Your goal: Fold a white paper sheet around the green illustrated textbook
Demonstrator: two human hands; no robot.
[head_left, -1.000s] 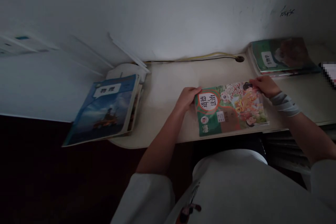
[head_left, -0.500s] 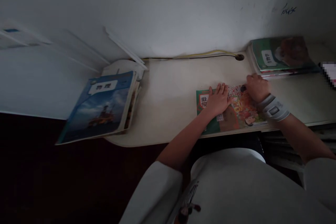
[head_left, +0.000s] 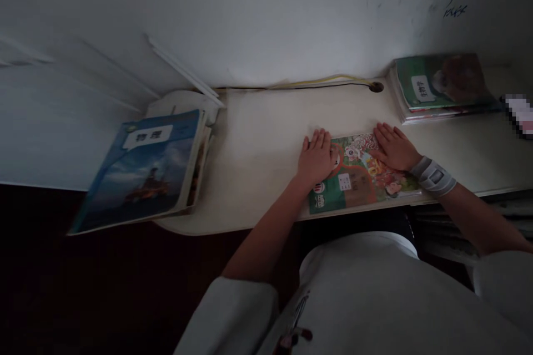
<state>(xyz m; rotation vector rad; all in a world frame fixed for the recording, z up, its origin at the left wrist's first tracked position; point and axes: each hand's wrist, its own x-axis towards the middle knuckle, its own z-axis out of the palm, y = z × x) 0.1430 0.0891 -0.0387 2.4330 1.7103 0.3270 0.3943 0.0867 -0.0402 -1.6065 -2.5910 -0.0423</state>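
Observation:
In front of me a textbook [head_left: 357, 180] with a green and orange illustrated cover lies closed on the pale desk [head_left: 258, 161], close to its front edge. My left hand [head_left: 317, 156] rests flat over the book's upper left corner, its fingers stretched out and partly beyond the cover. Across the upper right part of the cover lies my right hand [head_left: 393, 147], palm down, fingers extended and thumb apart. A grey band [head_left: 435, 176] circles my right wrist. Neither hand grips anything.
A stack topped by a blue textbook [head_left: 144, 169] overhangs the desk's left end. At the back right sits another stack under a green textbook [head_left: 445, 82]. A yellow cable [head_left: 316, 80] runs along the wall to a round hole [head_left: 376, 87]. A pixelated device [head_left: 519, 115] lies far right.
My left hand has slid left across the cover toward the book's left edge. My right hand has gone from curled fingers to lying flat. The view has shifted slightly.

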